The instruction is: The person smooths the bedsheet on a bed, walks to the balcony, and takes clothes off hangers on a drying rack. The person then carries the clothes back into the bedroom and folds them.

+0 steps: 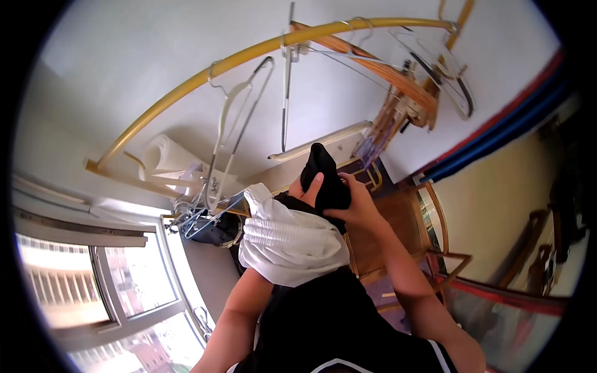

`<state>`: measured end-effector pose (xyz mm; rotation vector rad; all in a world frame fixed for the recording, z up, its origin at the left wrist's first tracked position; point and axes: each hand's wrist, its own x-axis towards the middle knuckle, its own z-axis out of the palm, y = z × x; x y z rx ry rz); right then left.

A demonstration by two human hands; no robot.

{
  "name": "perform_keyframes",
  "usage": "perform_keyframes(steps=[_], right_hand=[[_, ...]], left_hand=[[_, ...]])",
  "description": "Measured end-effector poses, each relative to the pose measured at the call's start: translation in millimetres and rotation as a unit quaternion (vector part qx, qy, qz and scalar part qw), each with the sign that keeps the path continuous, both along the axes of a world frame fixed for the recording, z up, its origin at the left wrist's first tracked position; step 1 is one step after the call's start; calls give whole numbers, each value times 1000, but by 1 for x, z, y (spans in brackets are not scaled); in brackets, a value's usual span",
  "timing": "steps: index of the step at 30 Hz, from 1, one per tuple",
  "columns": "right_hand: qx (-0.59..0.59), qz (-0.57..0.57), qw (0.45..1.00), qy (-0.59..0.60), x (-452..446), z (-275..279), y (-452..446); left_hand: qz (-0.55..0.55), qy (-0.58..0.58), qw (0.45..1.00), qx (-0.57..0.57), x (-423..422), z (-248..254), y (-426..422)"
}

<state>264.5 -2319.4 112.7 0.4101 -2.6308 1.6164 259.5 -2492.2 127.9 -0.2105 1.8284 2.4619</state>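
In front of my chest, both hands grip a bunched black cloth item (325,180); its folds hide what kind it is. My left hand (306,191) is partly hidden behind the cloth, with a thumb pressed on its near side. From the right, my right hand (357,202) pinches the cloth's edge between thumb and fingers. Over my left forearm hangs a white garment (292,239) with a gathered elastic waistband. More dark fabric shows between it and the black cloth item.
A curved yellow rail (249,55) crosses above, carrying several hangers, including a white hanger (233,93) and a wooden hanger (373,62). Blue wire hangers (214,214) cluster at left beside a paper roll (163,152). A window (140,273) is lower left, a wooden chair (392,227) right.
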Motion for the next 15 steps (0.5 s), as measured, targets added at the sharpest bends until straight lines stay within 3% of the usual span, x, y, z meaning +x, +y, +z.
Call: perform_keyframes(steps=[3, 5, 7, 8, 13, 14, 15], right_hand=[[-59, -98, 990, -82, 51, 16, 10], [-60, -143, 986, -59, 88, 35, 25], [-115, -154, 980, -57, 132, 52, 39], [-141, -183, 973, -21, 154, 83, 32], [-168, -239, 952, -88, 266, 191, 7], [-176, -257, 947, -83, 281, 207, -2], [-185, -275, 940, -77, 296, 224, -11]], left_hand=[[-44, -16, 999, -21, 8, 8, 6], [-140, 55, 987, -47, 5, -10, 0], [-164, 4, 986, -4, 22, 1, 6], [-198, 15, 980, -20, 23, -5, 5], [-357, 44, 932, -43, 66, 4, 30], [-392, 125, 909, -68, 74, 4, 41], [-412, 130, 900, -64, 87, 18, 48]])
